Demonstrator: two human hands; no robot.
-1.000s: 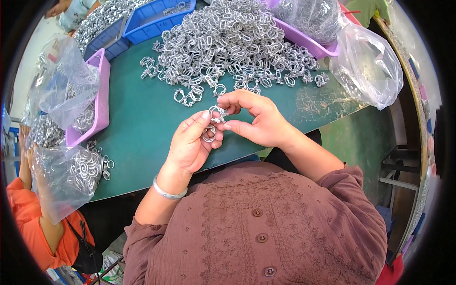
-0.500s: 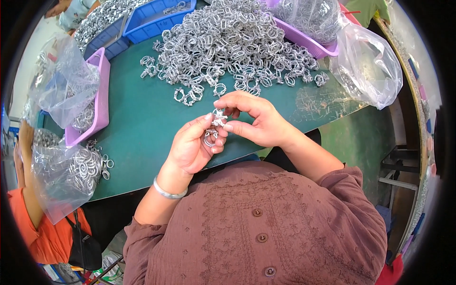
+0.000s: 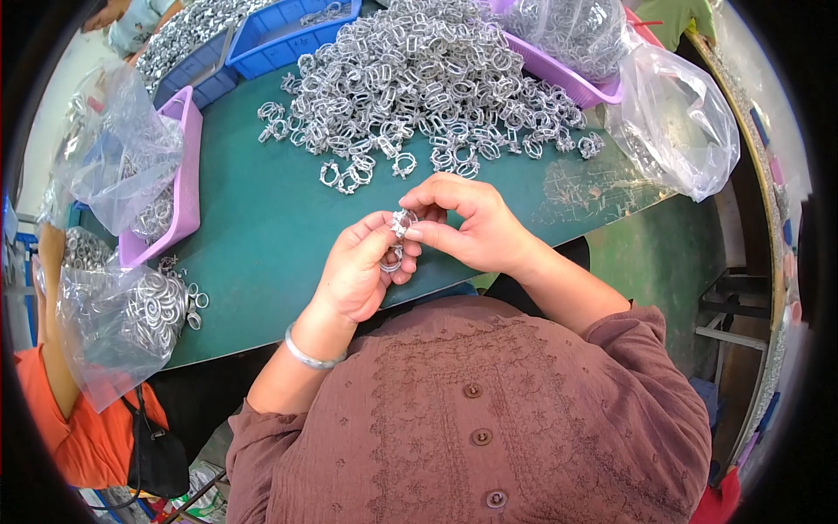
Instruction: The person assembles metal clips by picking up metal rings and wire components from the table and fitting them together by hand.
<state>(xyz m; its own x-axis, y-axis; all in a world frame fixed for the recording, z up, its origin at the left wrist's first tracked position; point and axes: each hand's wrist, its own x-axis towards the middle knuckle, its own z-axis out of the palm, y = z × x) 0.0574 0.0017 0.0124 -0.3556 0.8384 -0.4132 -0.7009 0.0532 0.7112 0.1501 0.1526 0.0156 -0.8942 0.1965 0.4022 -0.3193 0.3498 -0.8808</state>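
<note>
Close in front of my body, my left hand (image 3: 356,266) and my right hand (image 3: 471,223) meet over the near edge of the table. Between the thumb and fingers of both hands is a small silvery hose clamp (image 3: 401,224), pinched from either side. A second ring-shaped clamp (image 3: 393,259) sits lower, in the curled fingers of my left hand. Fingertips partly cover both clamps. Just beyond my hands, a large heap of similar clamps (image 3: 410,79) covers the table, with a few loose ones (image 3: 349,175) at its near edge.
On the green table (image 3: 253,227) stand a purple basket (image 3: 188,175) at left, a blue bin (image 3: 279,48) at the back and another purple basket (image 3: 567,79) at right. A plastic bag (image 3: 676,122) lies at right; a bag of rings (image 3: 122,314) is near-left, beside a co-worker's orange sleeve (image 3: 44,393).
The clamp between my hands has turned and shifted slightly down. My right hand's fingers have closed in on it. My left fingers have shifted around the lower clamp.
</note>
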